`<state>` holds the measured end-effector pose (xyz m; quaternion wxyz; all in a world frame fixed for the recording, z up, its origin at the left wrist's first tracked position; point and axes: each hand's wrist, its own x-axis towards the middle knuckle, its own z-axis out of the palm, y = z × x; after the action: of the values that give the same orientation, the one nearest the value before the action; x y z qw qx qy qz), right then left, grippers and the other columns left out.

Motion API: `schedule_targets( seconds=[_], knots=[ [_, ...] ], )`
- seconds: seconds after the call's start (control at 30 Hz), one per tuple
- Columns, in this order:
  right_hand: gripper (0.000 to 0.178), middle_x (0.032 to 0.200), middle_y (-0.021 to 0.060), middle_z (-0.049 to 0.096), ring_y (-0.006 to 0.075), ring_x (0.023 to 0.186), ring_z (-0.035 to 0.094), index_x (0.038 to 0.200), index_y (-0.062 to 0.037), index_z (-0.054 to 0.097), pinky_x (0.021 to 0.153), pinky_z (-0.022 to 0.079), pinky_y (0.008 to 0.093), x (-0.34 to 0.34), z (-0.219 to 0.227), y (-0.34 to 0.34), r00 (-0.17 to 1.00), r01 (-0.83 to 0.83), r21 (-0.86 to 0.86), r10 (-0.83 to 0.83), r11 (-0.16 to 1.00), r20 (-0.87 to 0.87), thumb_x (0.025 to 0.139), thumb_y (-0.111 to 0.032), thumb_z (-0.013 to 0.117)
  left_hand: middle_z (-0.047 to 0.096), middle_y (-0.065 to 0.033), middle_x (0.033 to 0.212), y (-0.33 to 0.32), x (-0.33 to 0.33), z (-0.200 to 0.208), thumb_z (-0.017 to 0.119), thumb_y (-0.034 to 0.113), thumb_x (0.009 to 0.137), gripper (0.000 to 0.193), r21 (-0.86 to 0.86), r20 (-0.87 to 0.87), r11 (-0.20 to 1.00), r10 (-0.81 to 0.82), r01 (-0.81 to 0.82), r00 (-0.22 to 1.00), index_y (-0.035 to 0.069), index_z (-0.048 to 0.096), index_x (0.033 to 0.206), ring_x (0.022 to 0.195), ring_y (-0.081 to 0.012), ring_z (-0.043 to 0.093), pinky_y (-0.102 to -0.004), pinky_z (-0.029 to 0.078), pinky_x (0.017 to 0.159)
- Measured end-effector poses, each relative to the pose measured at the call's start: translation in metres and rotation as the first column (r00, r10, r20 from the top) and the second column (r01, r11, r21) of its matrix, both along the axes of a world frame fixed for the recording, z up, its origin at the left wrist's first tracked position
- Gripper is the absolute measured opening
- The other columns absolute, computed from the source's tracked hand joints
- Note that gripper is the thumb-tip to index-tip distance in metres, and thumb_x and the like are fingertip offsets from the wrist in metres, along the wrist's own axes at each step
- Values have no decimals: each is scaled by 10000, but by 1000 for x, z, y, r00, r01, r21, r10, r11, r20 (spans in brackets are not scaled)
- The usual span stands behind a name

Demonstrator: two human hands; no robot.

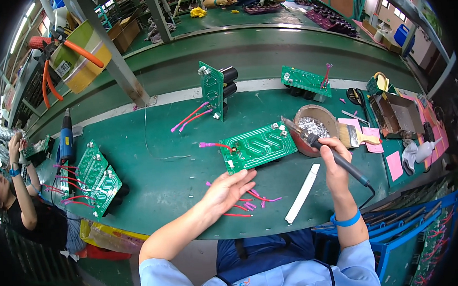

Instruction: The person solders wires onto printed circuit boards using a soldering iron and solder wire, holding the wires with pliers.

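A green circuit board (260, 147) lies tilted in front of me, with a red wire with a pink end at its left side. My left hand (230, 192) grips its near left edge, thumb by the edge and fingers partly under it. My right hand (336, 160) is closed round a soldering iron (352, 172), whose tip is close to the board's far right corner; whether they touch I cannot tell. Just behind the iron stands a round pot (304, 144) with silvery scraps inside. Several loose red wires (250, 199) lie near my left wrist.
Other boards stand at the back (213, 89), back right (303, 81) and left (98, 175). On the right are a brush (361, 137), a cardboard box (398, 111) and a white bottle (427, 149). A white strip (303, 193) lies nearby. Co-workers sit left and opposite.
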<state>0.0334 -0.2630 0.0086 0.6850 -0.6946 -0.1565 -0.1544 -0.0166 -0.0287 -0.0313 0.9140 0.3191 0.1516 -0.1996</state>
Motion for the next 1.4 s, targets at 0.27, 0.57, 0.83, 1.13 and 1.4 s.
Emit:
schedule_targets(
  seconds=[0.27, 0.57, 0.83, 1.13, 1.4],
  knots=[
    [122, 737, 26, 472, 84, 652, 431, 840, -5, 548, 593, 351, 191, 4, -4, 0, 997, 63, -55, -60, 996, 55, 724, -32, 575, 328, -177, 1221, -64, 6, 1, 560, 222, 774, 583, -113, -31, 994, 7, -11, 999, -8, 246, 1207, 1149, -267, 314, -380, 302, 935],
    [124, 722, 8, 460, 71, 635, 416, 851, -6, 542, 571, 331, 182, -5, -4, -10, 996, 78, -11, -78, 997, 41, 746, -62, 575, 435, -161, 1124, -74, 23, 2, 505, 292, 807, 476, -29, -52, 998, 53, -55, 997, -49, 370, 1110, 1036, -249, 447, -371, 408, 822],
    [125, 735, 22, 490, 72, 650, 446, 851, -1, 543, 583, 347, 180, -8, -4, -14, 997, 73, 13, -74, 997, 39, 748, -65, 574, 508, -119, 1037, -64, 21, 9, 469, 268, 828, 362, 124, -34, 992, -12, 16, 999, -19, 439, 1047, 934, -199, 516, -323, 453, 736],
    [120, 747, 35, 511, 83, 665, 473, 852, 4, 541, 603, 366, 188, -9, -2, -12, 997, 70, -12, -70, 997, 42, 748, -54, 563, 543, -107, 977, -55, 18, 11, 453, 256, 836, 321, 257, -34, 963, -71, 78, 997, -12, 471, 1012, 875, -188, 545, -293, 465, 675],
    [126, 756, 20, 492, 75, 679, 457, 852, 4, 535, 613, 359, 181, -7, -7, -10, 998, 61, 27, -61, 998, -16, 736, -36, 567, 557, -105, 927, -34, 2, 9, 484, 208, 819, 275, 315, -34, 901, -304, 299, 952, -11, 498, 985, 809, -174, 564, -271, 485, 601]
  ],
)
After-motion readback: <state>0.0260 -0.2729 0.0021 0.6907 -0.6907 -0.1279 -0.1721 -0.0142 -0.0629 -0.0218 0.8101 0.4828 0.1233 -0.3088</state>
